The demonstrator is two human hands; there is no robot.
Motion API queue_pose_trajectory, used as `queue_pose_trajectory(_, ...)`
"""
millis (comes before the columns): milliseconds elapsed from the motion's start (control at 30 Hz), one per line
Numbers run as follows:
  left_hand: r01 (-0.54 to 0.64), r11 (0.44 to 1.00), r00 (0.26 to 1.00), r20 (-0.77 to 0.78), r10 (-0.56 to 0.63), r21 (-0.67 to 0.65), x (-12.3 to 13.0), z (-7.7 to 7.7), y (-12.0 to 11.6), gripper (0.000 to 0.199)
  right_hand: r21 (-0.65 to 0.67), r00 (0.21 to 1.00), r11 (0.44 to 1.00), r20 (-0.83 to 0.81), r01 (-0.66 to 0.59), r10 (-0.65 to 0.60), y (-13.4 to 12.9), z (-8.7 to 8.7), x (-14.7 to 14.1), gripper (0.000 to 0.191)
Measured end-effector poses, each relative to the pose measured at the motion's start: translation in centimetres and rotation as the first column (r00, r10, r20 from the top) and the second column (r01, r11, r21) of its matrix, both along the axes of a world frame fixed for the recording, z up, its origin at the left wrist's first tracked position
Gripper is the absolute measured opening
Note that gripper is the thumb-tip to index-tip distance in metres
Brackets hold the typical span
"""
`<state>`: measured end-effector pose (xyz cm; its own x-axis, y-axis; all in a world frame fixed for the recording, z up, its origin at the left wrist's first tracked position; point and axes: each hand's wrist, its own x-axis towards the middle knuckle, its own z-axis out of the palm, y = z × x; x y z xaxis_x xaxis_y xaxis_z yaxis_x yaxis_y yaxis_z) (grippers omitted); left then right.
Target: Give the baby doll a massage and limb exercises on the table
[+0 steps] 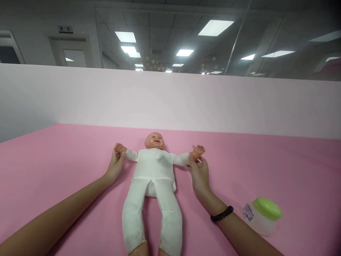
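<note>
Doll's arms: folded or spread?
Spread: the doll's arms stretch out sideways, the left hand at one, the right hand at the other.

Glossy plastic head [154,140] on matt cloth doll [155,165]

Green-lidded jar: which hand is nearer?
Right. The right hand is left of and beyond the jar; the left hand is farther left, on the other side of the doll.

Pink surface [80,153]; doll [153,165], jar [262,217] atop
</note>
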<state>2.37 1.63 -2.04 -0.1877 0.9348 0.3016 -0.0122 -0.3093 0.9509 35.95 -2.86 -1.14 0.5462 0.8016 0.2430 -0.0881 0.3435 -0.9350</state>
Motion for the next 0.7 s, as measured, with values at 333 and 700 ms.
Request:
queue_pose_trajectory(333, 0.096, 0.985, 0.990, -0.119, -0.079, 0.145, 0.4, 0.5, -1.1, 0.032, 0.046, 0.981, 0.997, 0.185, -0.068, 0.058, -1.0, 0.9, -0.8, 0.045)
queue_pose_trajectory(700, 0.053, 0.998, 0.995, 0.091, -0.050, -0.029, 0.2, 0.5, -0.3, 0.035, 0.017, 0.992, 0.998, 0.116, -0.057, 0.054, -0.5, 0.8, -0.3, 0.052)
